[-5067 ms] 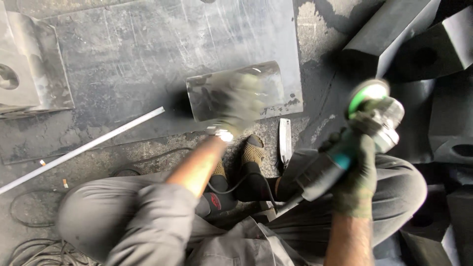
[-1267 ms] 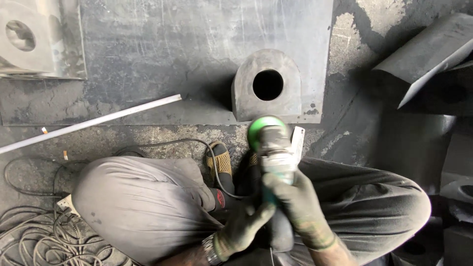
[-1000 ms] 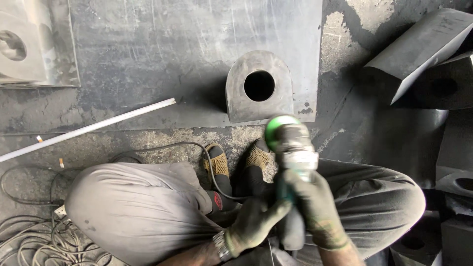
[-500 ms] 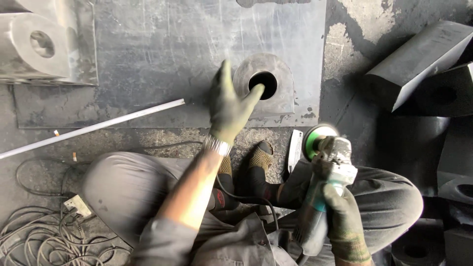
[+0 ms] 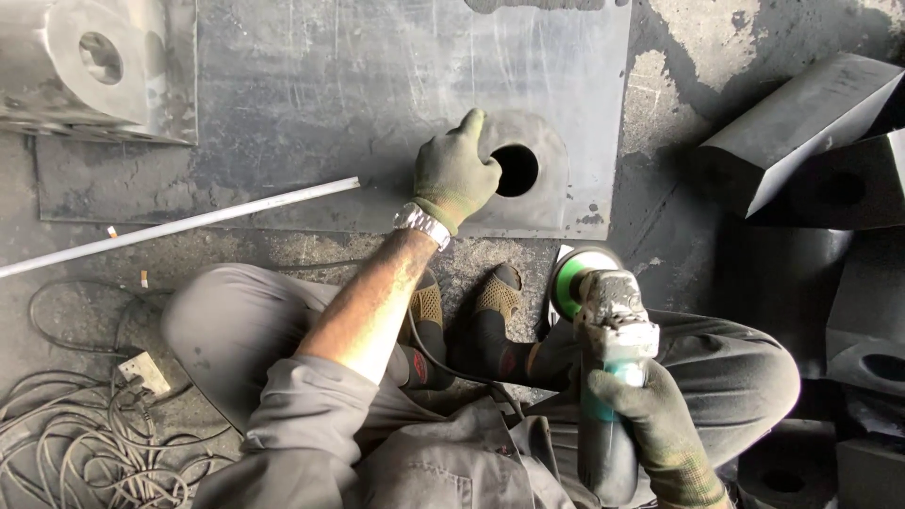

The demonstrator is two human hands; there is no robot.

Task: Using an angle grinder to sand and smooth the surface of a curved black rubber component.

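Right hand: my gloved right hand is wrapped shut around the body of the angle grinder, low and near, over my right thigh. I judge it is kept back there so the disc stays off the work.

Grinder disc: the green-backed disc points away from me, just above the floor beside my right shoe. I cannot tell whether it is spinning.

Cable: a dark power cord runs from the grinder across my lap, between my feet.

Left hand: my gloved left hand reaches far forward and rests on the left edge of the metal block with a round hole. The fingers curl over the top of the block, touching it; whether they clamp it or only steady it, I cannot tell.

Block position: it lies on the near right part of the steel plate, hole upward, straight ahead of me.

Left side: a pale rod lies aslant across the near edge of the plate; loose wire coils sit on the floor near left.

Far left: a similar bored block stands on the plate, well apart.

Right side: dark blocks are heaped on the floor, out of reach.
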